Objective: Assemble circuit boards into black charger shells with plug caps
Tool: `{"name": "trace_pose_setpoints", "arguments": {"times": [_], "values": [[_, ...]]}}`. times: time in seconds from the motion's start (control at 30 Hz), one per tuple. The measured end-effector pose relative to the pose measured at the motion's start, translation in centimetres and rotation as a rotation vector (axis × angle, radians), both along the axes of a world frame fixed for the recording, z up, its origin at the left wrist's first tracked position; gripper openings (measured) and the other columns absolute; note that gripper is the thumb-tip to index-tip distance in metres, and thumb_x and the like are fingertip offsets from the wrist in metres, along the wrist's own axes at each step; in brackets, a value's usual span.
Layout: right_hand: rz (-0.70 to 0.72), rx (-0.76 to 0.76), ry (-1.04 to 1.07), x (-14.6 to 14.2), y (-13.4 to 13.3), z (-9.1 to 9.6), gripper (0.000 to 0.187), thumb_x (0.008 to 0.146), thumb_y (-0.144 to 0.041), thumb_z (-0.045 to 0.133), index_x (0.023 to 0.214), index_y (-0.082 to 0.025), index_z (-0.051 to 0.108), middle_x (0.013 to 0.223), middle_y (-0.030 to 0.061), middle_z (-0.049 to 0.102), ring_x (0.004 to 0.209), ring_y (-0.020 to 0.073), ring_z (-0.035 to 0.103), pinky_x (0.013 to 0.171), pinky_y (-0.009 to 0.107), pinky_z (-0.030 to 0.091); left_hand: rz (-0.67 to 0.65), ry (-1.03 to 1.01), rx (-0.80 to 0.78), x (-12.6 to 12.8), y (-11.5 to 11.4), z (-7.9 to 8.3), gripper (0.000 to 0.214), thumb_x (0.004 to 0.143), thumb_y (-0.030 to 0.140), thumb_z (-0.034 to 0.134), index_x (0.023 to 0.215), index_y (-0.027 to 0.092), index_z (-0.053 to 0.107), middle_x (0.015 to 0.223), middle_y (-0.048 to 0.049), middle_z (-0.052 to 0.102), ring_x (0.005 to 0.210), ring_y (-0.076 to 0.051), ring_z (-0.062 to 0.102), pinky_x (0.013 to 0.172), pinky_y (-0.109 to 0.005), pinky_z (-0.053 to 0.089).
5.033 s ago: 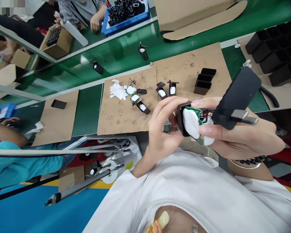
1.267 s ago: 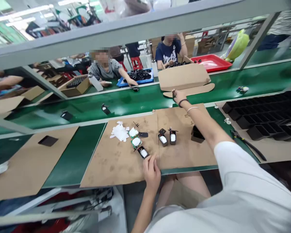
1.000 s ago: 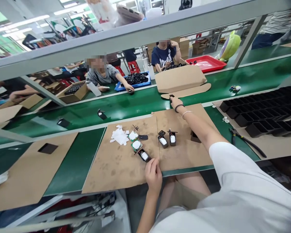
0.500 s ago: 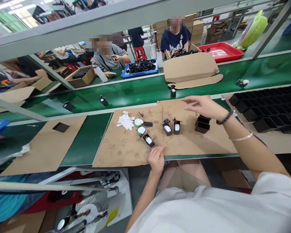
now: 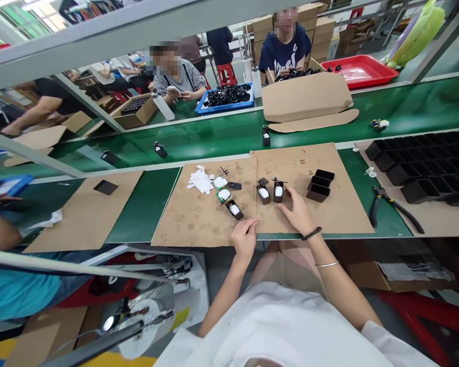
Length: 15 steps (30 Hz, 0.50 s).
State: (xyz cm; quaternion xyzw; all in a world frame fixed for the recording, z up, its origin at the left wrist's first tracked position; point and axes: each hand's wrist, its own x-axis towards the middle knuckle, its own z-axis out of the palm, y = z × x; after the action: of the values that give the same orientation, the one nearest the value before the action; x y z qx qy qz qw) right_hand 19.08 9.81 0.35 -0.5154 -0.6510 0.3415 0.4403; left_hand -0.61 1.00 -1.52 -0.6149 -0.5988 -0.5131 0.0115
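Observation:
My right hand is at the right side of a small black box with a white pad and wires. Its thumb and fingers are apart; contact with the box is unclear. Left of it stands a similar black box. My left hand is closed in a pinch at the cardboard's front edge; whatever is in its fingers is hidden. Just beyond it a third filled box lies tilted. Two green-edged boards with white discs and a flat black piece lie nearby.
Empty black boxes stand on the right of the cardboard. White strips lie at left. Pliers and rows of black boxes are farther right. A green belt carries several parts; co-workers sit beyond it.
My right hand has come down and left from above the empty boxes to the filled box. My left hand stays pinched near the front edge. Boxes on the belt have shifted slightly left.

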Motion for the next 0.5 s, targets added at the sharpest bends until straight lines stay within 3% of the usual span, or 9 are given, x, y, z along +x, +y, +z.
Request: {"name": "trace_pose_setpoints", "arguments": {"times": [0.17,0.33,0.4,0.5], "values": [[-0.045,0.047,0.041,0.0,-0.8,0.8,0.049,0.083,-0.039,0.069,0.129,-0.024,0.062,0.132,0.0136,0.069,0.123,0.0329,0.066,0.11,0.055,0.051,-0.016,0.006,0.009,0.0,-0.1,0.4,0.018,0.093,0.021,0.064,0.083,0.02,0.079,0.079,-0.0042,0.08,0.073,-0.016,0.076,0.073,-0.028,0.064],[-0.181,0.165,0.009,3.0,-1.5,5.2,0.03,0.096,-0.04,0.052,0.12,-0.027,0.065,0.115,0.0073,0.076,0.103,0.0223,0.074,0.091,0.04,0.061,-0.034,0.037,0.057,-0.1,-0.2,0.6,0.015,0.093,0.018,0.065,0.084,0.019,0.078,0.079,-0.0034,0.08,0.073,-0.015,0.075,0.073,-0.028,0.063],[-0.246,0.202,-0.071,6.1,0.8,8.0,0.028,0.096,-0.043,0.054,0.114,-0.028,0.068,0.115,0.006,0.075,0.101,0.0215,0.073,0.091,0.038,0.06,-0.046,0.068,0.078,-0.2,-0.2,0.4,0.015,0.092,0.015,0.065,0.085,0.019,0.077,0.079,-0.0025,0.08,0.074,-0.015,0.075,0.073,-0.028,0.063],[-0.37,0.183,-0.268,11.8,7.9,11.9,0.028,0.097,-0.035,0.051,0.119,-0.024,0.065,0.123,0.0083,0.071,0.111,0.0219,0.07,0.095,0.036,0.057,-0.053,0.111,0.119,-0.3,-0.2,0.0,0.017,0.091,0.01,0.064,0.086,0.02,0.077,0.079,-0.0018,0.08,0.074,-0.015,0.076,0.074,-0.028,0.063]]}}
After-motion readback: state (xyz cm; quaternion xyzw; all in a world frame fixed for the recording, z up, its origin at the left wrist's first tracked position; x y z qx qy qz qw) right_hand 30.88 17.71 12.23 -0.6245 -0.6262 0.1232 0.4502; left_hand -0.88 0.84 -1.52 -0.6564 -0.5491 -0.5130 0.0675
